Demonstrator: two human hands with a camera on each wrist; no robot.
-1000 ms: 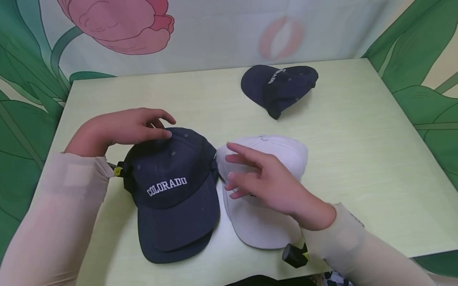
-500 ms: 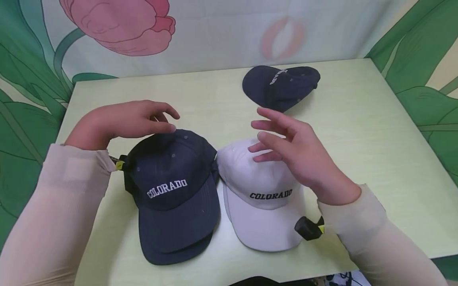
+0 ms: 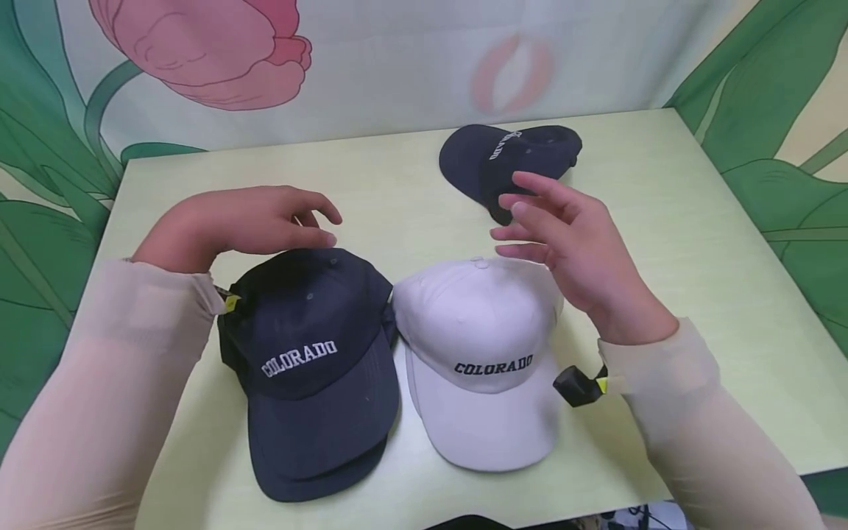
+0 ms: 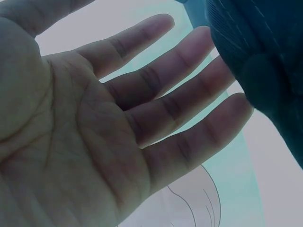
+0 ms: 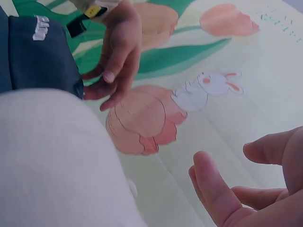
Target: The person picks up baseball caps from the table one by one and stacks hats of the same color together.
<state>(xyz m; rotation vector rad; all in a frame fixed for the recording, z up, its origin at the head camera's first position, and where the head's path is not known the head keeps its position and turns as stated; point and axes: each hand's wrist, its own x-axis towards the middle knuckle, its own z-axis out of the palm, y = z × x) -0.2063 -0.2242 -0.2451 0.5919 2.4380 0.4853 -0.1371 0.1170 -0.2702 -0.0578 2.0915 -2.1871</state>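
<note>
A navy cap (image 3: 324, 419) lettered COLORADO lies at the front left, a second navy brim showing under its own. Against its side sits a white cap (image 3: 483, 430) with the same word in black. My left hand (image 3: 248, 221) hovers at the navy cap's crown, fingers loosely bent and holding nothing; the left wrist view shows its bare palm (image 4: 80, 132) near dark cap fabric (image 4: 270, 61). Beyond the white cap, my right hand (image 3: 573, 243) is in the air with parted fingers. It partly hides another navy cap (image 3: 470, 165), which lies farther back, tilted and partly collapsed.
The caps rest on a pale table (image 3: 695, 258). Behind its back edge hangs a cloth (image 3: 397, 66) printed with flowers and leaves. Small black wrist devices with yellow marks, such as the right one (image 3: 578, 386), stick out below both wrists.
My right hand has moved from over the white cap's front up and away toward the far navy cap, uncovering the black lettering. My left hand has risen slightly off the navy cap.
</note>
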